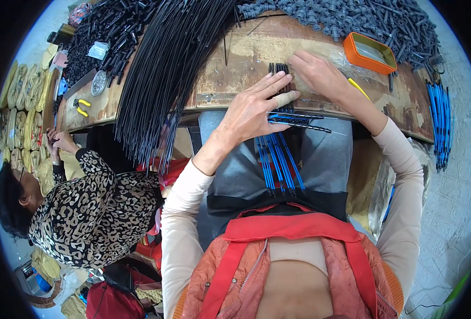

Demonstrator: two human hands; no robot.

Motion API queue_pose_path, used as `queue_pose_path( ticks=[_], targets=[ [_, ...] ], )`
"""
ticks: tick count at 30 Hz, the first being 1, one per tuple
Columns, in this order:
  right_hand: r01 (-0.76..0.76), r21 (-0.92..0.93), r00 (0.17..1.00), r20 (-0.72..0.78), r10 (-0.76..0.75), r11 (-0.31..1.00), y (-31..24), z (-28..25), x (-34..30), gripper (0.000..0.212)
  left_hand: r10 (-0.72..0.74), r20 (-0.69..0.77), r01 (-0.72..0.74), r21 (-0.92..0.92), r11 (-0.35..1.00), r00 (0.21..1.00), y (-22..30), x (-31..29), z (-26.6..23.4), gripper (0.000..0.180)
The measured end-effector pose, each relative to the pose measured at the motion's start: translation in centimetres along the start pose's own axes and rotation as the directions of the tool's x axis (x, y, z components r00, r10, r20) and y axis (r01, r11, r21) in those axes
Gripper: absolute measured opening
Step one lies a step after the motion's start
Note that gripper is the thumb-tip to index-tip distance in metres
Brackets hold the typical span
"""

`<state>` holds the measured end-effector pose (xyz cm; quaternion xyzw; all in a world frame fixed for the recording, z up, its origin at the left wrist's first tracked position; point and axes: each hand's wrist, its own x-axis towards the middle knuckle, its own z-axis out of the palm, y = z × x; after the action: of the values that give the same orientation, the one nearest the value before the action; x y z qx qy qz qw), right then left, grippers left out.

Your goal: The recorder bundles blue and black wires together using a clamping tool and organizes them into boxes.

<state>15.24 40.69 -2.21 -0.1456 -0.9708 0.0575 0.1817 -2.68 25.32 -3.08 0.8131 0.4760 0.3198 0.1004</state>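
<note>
My left hand (254, 109), with a tan wrap on one finger, lies across a bundle of thin blue-and-black rods (280, 159) at the table's front edge. Its fingers press over the rods while the thumb is mostly hidden beneath. Black ends of the bundle (279, 68) stick out beyond the fingertips onto the wood, and the blue shafts hang over my lap. A few dark rods (307, 123) jut out crosswise to the right under that hand. My right hand (315, 74) is just right of the black ends, fingers bent together and fingertips down; whatever they pinch is hidden.
A heap of long black rods (166, 69) hangs over the table edge at left. Grey plastic parts (347, 18) pile up at the back, near an orange tin (371, 66). Yellow-handled pliers (81, 108) lie far left. A co-worker in a patterned top (97, 207) sits left.
</note>
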Motion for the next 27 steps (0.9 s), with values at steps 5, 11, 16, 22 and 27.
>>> queue_pose_path(
  ticks=[5,11,16,22,27],
  targets=[
    [0.038,-0.028,0.999,-0.032,-0.039,0.999,-1.0,-0.6,-0.1,0.027,0.031,0.07,-0.033,0.032,0.999,0.997,-0.3,0.4,-0.2,0.083],
    [0.016,-0.187,0.996,0.084,-0.001,0.982,0.2,-2.0,-1.7,0.019,0.042,0.067,-0.043,0.015,0.999,0.997,-0.4,0.3,-0.2,0.084],
    [-0.028,-0.162,0.981,0.187,0.058,0.986,0.0,-2.5,-0.4,0.014,0.045,0.062,-0.045,0.01,0.999,0.997,-0.4,0.4,0.0,0.083],
    [0.088,-0.125,0.992,0.097,-0.076,0.988,1.2,-1.3,-1.2,0.019,0.053,0.063,-0.054,0.012,0.998,0.997,-0.3,0.4,0.0,0.082],
    [0.093,-0.136,0.995,0.055,-0.087,0.986,0.3,-0.8,-1.1,0.021,0.037,0.078,-0.039,0.028,0.999,0.996,-0.4,0.3,0.0,0.084]
  ],
)
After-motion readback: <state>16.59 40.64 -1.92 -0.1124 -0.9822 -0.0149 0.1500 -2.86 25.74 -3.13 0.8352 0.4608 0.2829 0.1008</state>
